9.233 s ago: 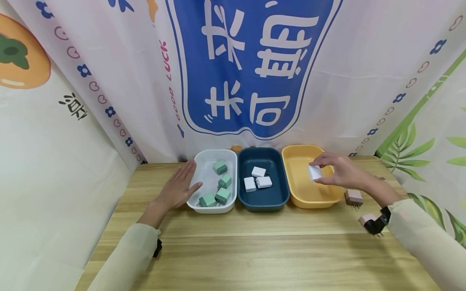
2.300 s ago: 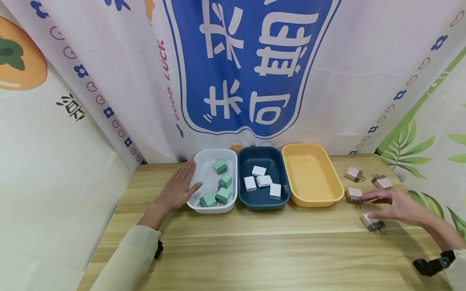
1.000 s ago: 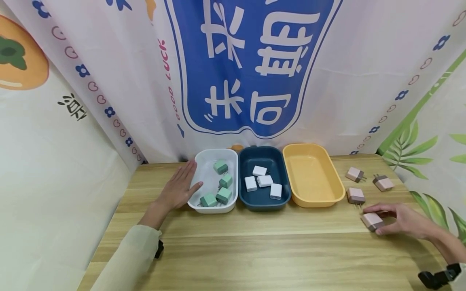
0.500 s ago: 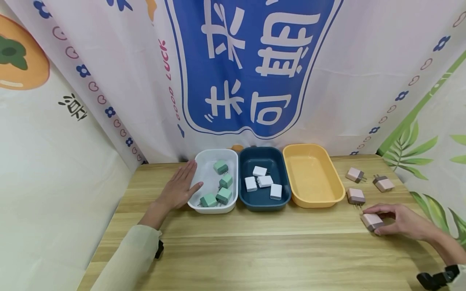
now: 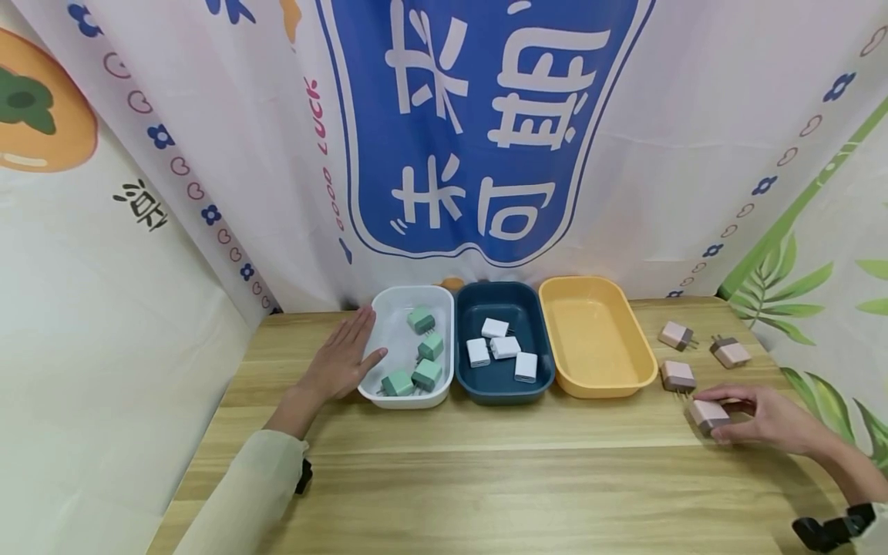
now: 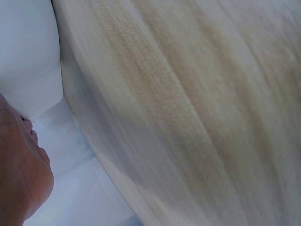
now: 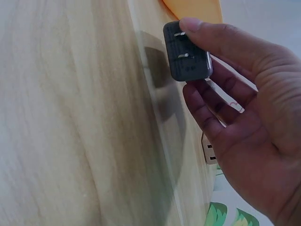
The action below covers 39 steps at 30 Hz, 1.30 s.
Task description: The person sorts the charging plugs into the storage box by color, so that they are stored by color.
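Observation:
My right hand [image 5: 777,420] pinches a pink charger [image 5: 709,416] with a brown prong end between thumb and fingers, at the table's right side. In the right wrist view its dark prong face [image 7: 188,59] shows two metal pins, with a shadow on the wood beneath. My left hand [image 5: 336,361] lies with straight fingers along the left rim of the white tray [image 5: 388,297]. In the left wrist view the left hand [image 6: 21,165] shows beside the tray's outer wall [image 6: 33,61]. Three more pink chargers, including a near one [image 5: 677,375], lie beyond the right hand.
Several green chargers [image 5: 426,375] lie in the white tray. Several white chargers [image 5: 505,347] are in the dark blue tray [image 5: 499,395] beside it. A yellow tray [image 5: 597,339] stands at the row's right end. A printed curtain [image 5: 624,193] hangs behind the table [image 5: 486,486].
The white charger once in my right hand over the yellow tray is now in the blue tray. My right hand has moved right and taken hold of the nearest pink charger. Left hand unmoved.

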### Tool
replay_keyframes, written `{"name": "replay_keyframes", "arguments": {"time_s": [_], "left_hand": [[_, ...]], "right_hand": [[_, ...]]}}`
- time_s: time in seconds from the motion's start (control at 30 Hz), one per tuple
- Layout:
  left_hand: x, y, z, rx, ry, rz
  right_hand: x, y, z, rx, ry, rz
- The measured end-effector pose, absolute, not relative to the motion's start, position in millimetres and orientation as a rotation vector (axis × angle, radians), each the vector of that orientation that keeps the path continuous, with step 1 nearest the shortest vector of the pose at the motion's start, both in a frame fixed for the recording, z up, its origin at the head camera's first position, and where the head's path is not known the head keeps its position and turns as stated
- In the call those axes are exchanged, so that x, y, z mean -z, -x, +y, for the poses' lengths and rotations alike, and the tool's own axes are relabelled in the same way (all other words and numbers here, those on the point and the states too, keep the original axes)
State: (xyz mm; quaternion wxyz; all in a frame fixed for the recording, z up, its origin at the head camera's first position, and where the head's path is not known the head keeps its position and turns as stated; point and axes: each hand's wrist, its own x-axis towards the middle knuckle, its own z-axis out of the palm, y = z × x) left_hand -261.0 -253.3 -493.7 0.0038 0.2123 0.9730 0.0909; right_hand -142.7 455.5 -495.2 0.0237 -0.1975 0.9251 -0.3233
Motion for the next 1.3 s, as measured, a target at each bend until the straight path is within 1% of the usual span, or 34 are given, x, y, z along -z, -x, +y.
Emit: {"name": "replay_keyframes", "arguments": {"time_s": [0.17,0.43,1.3], "left_hand": [[494,261,-254,-0.287,-0.664,3.042],[492,260,-253,-0.28,-0.674,3.057],[492,261,-253,-0.279,-0.68,3.063]], "right_hand": [[492,143,456,0.993,0.566,2.9],[485,145,450,1.158,0.58,2.884],[461,173,425,1.305,0.556,2.877]]}}
